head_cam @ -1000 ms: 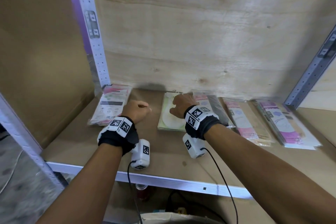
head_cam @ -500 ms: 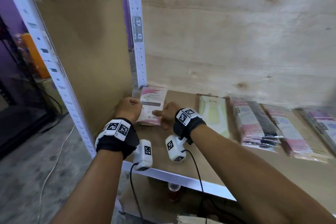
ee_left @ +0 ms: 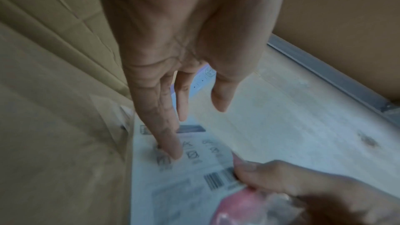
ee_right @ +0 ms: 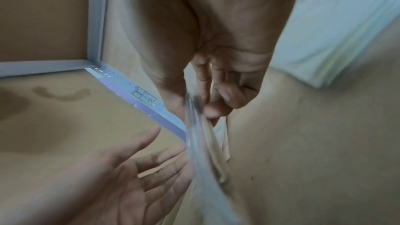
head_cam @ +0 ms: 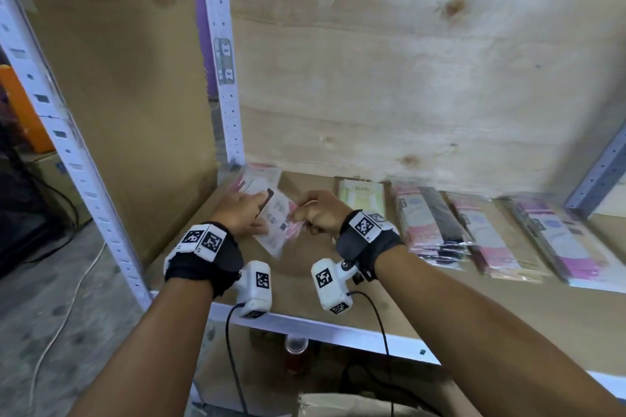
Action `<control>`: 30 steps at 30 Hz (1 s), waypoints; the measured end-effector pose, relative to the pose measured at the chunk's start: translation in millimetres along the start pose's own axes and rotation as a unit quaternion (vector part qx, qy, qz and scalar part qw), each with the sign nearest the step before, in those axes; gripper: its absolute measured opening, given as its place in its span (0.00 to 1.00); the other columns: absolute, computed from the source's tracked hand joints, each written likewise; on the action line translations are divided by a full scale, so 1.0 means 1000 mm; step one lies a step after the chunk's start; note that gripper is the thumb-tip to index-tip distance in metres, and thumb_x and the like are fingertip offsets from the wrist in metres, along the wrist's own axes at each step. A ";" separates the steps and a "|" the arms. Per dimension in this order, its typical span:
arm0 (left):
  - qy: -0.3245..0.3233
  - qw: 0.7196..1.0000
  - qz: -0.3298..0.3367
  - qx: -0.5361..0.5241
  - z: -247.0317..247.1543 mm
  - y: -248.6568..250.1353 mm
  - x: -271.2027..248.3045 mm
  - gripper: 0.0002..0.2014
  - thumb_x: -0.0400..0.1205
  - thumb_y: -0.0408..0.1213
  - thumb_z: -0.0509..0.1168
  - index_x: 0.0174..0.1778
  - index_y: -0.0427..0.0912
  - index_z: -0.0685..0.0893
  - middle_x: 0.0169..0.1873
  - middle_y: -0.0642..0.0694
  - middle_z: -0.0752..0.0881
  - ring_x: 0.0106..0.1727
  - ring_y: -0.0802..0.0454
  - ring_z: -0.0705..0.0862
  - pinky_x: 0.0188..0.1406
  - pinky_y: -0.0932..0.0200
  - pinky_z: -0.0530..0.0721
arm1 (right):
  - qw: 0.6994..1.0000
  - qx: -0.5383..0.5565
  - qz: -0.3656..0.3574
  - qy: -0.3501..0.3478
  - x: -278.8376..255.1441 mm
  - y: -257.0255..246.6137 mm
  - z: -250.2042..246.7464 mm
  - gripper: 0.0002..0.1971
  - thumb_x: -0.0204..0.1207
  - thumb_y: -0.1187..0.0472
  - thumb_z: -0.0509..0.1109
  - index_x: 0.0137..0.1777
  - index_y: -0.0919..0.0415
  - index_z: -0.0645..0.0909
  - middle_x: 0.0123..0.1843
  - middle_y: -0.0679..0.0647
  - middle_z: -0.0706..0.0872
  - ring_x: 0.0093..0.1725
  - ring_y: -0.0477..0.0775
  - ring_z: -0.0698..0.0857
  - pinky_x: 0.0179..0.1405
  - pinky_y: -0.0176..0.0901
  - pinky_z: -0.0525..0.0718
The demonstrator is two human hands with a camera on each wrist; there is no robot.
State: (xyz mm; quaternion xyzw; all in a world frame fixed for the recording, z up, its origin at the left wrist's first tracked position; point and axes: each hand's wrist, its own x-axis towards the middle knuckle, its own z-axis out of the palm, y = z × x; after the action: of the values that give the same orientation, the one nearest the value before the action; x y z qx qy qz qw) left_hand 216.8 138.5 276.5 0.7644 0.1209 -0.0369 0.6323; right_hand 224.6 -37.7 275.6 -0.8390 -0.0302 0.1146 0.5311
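Since half a second ago a packet (head_cam: 279, 225) has come up off the pile at the left end of the shelf (head_cam: 294, 284), and it now hangs tilted between the two hands with its barcode side up. The right hand (head_cam: 320, 211) pinches its right edge between thumb and curled fingers; the right wrist view shows the plastic edge-on in that pinch. The left hand (head_cam: 238, 213) is spread with straight fingers, one fingertip (ee_left: 175, 153) resting on the printed label, so it steadies rather than holds. The step looks like picking a single packet from the stock. The next move probably calls for the left hand to close on the far edge or let go, so the floppy plastic does not sag or slip. Behind, the rest of the pile (head_cam: 262, 176) lies by the metal post (head_cam: 220, 78). Further right, a pale green packet (head_cam: 364, 200) and pink stacks (head_cam: 428, 223) line the plywood back (head_cam: 423, 78).
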 end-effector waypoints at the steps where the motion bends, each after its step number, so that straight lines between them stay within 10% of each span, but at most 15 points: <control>1: -0.015 0.999 -0.014 -0.031 0.007 0.004 -0.004 0.13 0.82 0.47 0.68 0.45 0.40 0.81 0.39 0.39 0.84 0.34 0.42 0.88 0.33 0.50 0.92 | 1.000 -0.003 -0.020 0.005 -0.010 -0.003 -0.009 0.09 0.72 0.70 0.77 0.43 0.61 0.78 0.34 0.60 0.83 0.21 0.49 0.75 0.16 0.36 0.70; 6: -0.064 0.984 -0.030 -0.161 0.031 0.025 -0.023 0.41 0.64 0.69 0.74 0.61 0.39 0.79 0.52 0.37 0.85 0.47 0.39 0.93 0.44 0.46 0.92 | 0.977 -0.060 -0.188 0.084 -0.071 -0.010 -0.042 0.07 0.72 0.69 0.76 0.48 0.61 0.84 0.43 0.53 0.87 0.35 0.44 0.84 0.35 0.33 0.81; 9: -0.081 0.974 0.000 -0.211 0.050 0.033 -0.035 0.35 0.66 0.65 0.76 0.58 0.42 0.81 0.49 0.35 0.89 0.45 0.42 0.93 0.44 0.46 0.92 | 0.943 -0.173 -0.263 0.110 -0.097 -0.003 -0.056 0.11 0.71 0.71 0.75 0.52 0.61 0.85 0.49 0.57 0.85 0.45 0.48 0.82 0.43 0.32 0.74; 17: -0.149 0.975 0.065 -0.151 0.102 0.025 -0.053 0.12 0.87 0.32 0.62 0.66 0.35 0.79 0.58 0.34 0.88 0.58 0.39 0.88 0.49 0.51 0.91 | 0.944 -0.225 -0.168 0.172 -0.130 0.039 -0.106 0.24 0.68 0.50 0.80 0.62 0.50 0.79 0.56 0.52 0.77 0.55 0.49 0.75 0.53 0.39 0.73; 22: -0.249 0.952 0.054 -0.172 0.132 0.016 -0.067 0.09 0.84 0.31 0.67 0.58 0.33 0.85 0.53 0.35 0.91 0.50 0.43 0.92 0.41 0.56 0.91 | 0.959 -0.169 -0.058 0.218 -0.142 0.059 -0.137 0.24 0.80 0.37 0.61 0.67 0.54 0.77 0.54 0.48 0.85 0.52 0.50 0.84 0.48 0.44 0.83; 26: -0.285 0.940 0.043 -0.181 0.154 0.010 -0.071 0.11 0.83 0.30 0.68 0.60 0.32 0.84 0.54 0.35 0.91 0.53 0.42 0.92 0.44 0.56 0.90 | 0.962 -0.170 -0.023 0.211 -0.145 0.067 -0.156 0.17 0.80 0.43 0.65 0.60 0.54 0.79 0.42 0.42 0.84 0.38 0.41 0.83 0.30 0.33 0.77; 30: -0.257 0.949 0.069 -0.167 0.164 0.012 -0.069 0.12 0.83 0.31 0.69 0.61 0.35 0.85 0.53 0.39 0.92 0.52 0.43 0.91 0.42 0.58 0.90 | 0.980 -0.094 -0.027 0.172 -0.151 0.078 -0.171 0.17 0.79 0.44 0.67 0.59 0.55 0.79 0.49 0.50 0.87 0.47 0.50 0.86 0.38 0.39 0.80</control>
State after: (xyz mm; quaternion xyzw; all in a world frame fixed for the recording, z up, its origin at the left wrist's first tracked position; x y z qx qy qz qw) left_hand 168.4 -33.0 270.6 0.6190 -0.0942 -0.1676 0.7615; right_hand 110.9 -248.8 299.6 -0.8913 0.0287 -0.0490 0.4499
